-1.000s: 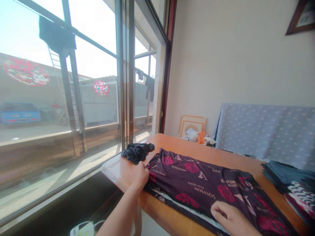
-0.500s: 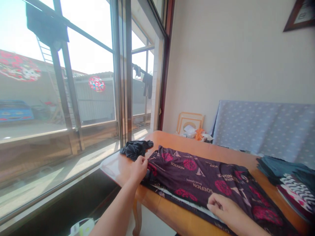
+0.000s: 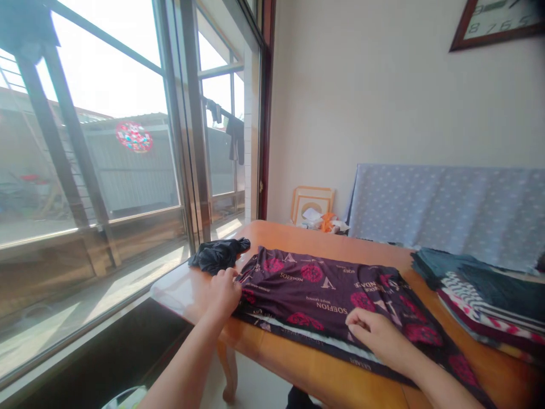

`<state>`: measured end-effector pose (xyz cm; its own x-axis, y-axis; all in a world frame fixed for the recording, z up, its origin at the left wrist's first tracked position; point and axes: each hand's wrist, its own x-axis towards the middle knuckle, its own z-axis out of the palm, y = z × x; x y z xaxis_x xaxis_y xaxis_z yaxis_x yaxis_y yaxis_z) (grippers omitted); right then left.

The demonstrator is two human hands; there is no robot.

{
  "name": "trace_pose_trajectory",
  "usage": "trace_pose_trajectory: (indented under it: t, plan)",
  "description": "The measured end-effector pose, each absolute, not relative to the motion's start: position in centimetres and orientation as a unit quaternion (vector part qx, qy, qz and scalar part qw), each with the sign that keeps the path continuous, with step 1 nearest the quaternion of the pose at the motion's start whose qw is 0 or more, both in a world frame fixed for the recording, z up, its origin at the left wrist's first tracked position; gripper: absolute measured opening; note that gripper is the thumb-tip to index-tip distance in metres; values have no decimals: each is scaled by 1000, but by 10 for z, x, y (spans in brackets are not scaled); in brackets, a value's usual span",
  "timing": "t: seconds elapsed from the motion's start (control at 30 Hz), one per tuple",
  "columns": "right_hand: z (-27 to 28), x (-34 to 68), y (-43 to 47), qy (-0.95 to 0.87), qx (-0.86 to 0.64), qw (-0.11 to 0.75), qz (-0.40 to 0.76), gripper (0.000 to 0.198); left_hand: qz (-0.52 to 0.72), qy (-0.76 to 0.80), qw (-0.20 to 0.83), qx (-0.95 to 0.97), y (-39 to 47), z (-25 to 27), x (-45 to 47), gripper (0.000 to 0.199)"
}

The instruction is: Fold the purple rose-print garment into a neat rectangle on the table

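Observation:
A dark purple printed garment (image 3: 315, 289) with magenta blotches and pale lettering lies folded lengthwise across the wooden table (image 3: 293, 352). A strip of its pale inside shows along the near edge. My left hand (image 3: 225, 292) is closed on the garment's left end, its fingertips partly hidden. Over the near edge, my right hand (image 3: 374, 332) rests with curled fingers against the cloth; whether fabric is pinched in them is hidden. A crumpled black cloth (image 3: 218, 255) lies just beyond my left hand.
Folded clothes (image 3: 489, 295) are stacked at the table's right side. A grey-blue dotted cloth (image 3: 443, 210) drapes behind the table. Wooden frames (image 3: 313, 201) and crumpled bags (image 3: 326, 221) sit by the wall. A large window (image 3: 128, 187) borders the left.
The view has turned right, bringing more of the clothes stack and a wall clock into sight. My right hand has shifted slightly away from the near edge over the garment; my left stays at its end.

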<state>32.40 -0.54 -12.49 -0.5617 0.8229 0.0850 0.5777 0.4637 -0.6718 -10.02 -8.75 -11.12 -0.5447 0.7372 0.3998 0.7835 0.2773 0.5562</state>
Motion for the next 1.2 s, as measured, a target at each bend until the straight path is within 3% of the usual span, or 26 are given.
trace_pose_trajectory:
  t: [0.13,0.27,0.47,0.63,0.9,1.03,1.2]
  plan:
    - [-120,352,2,-814,-460,228,272,19,-305,-678,5,-669,-93,-106,-71,21]
    - [-119,385,3,-796,-510,182,269,19,-299,-596,-44,-744,-96,-111,-43,32]
    - [-122,410,-11,-799,-523,112,275,23,-264,-623,-32,-735,-90,-117,-25,29]
    - [-126,411,-12,-780,-529,168,290,14,-277,-642,-41,-714,-84,-116,-20,17]
    - [-114,421,-10,-743,-490,249,382,26,-396,-599,-241,-654,-88,-97,-33,18]
    - [-118,426,-17,-733,-504,193,414,25,-346,-583,-296,-673,-93,-102,-39,15]
    - [-129,426,-16,-735,-516,160,410,34,-313,-606,-263,-683,-87,-111,-35,35]
